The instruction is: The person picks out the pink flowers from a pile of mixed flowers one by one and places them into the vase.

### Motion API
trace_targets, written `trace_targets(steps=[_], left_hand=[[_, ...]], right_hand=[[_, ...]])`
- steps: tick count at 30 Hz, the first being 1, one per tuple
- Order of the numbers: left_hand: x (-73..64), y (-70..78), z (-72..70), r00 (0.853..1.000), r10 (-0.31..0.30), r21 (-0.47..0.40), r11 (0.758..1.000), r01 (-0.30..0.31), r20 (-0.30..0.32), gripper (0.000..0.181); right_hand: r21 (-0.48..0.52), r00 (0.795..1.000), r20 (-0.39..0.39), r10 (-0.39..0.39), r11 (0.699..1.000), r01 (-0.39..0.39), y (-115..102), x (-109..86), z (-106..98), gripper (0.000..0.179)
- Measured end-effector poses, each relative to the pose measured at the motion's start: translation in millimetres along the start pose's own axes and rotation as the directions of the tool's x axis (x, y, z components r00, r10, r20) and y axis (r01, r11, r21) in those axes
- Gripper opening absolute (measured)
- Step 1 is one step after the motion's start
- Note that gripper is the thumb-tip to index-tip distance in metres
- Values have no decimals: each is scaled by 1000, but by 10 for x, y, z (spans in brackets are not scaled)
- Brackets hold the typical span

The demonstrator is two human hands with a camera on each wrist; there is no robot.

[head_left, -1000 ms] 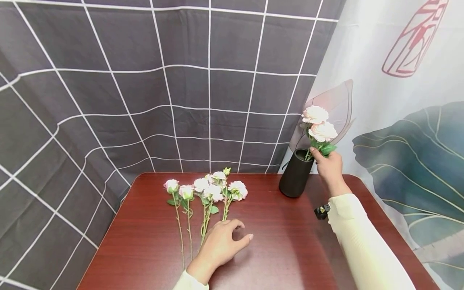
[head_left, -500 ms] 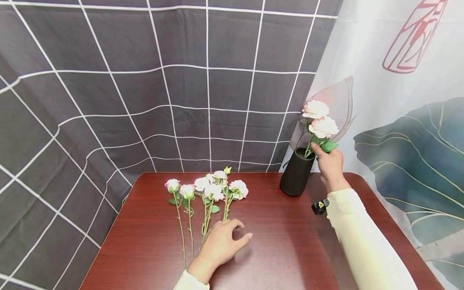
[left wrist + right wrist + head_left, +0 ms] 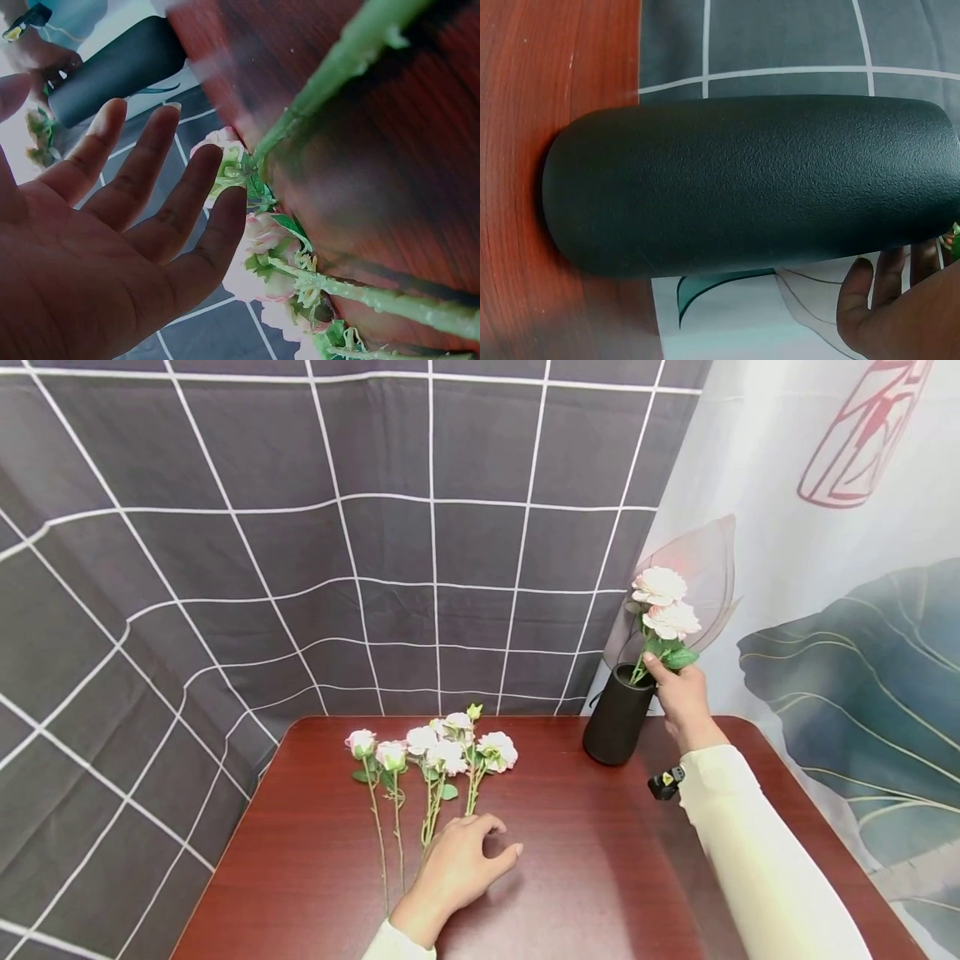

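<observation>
At the back right of the table stands a black vase, upright. My right hand is at its mouth, pinching the green stem of a pale pink flower with two large blooms, the stem's lower end inside the vase. In the right wrist view the vase hides part of the fingers. My left hand is near the table's middle, fingers loosely bent and holding nothing. Beside and partly beneath it lie several pink-white flowers on long stems, blooms toward the back edge.
The reddish-brown wooden table has its back edge along a dark grey curtain with white grid lines. A pale printed curtain hangs at the right, behind the vase. A small black device is at my right wrist.
The head view has shifted slightly. The two-bloom flower and my right hand have risen a little against the vase's rim; my left hand stays in place.
</observation>
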State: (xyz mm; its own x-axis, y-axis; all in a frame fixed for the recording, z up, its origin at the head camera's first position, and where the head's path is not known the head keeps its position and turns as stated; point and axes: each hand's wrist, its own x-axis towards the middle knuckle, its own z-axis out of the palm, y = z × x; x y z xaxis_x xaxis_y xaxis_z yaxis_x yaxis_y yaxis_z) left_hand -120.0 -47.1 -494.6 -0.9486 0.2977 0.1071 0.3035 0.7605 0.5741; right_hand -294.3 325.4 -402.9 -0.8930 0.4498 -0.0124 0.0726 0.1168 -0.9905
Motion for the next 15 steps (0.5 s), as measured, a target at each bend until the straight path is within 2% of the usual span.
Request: trace_targets(steps=[6,12,15], left_hand=[[-9,-16,-36,1000,7,15,1000,-7,-5,38],[-31,-38,-43,1000,6,12,1000,-6,2,38],[6,-23,-18,1000,4,-14,1000,-4,16,39]], right_hand=[[-26,1000,-1,-23,999,23,6,-20,28,57],[-18,998,49,-33,999,34,8,-61,-28,33],[54,998,30,-54,997,52,-67,-101,-127,47]])
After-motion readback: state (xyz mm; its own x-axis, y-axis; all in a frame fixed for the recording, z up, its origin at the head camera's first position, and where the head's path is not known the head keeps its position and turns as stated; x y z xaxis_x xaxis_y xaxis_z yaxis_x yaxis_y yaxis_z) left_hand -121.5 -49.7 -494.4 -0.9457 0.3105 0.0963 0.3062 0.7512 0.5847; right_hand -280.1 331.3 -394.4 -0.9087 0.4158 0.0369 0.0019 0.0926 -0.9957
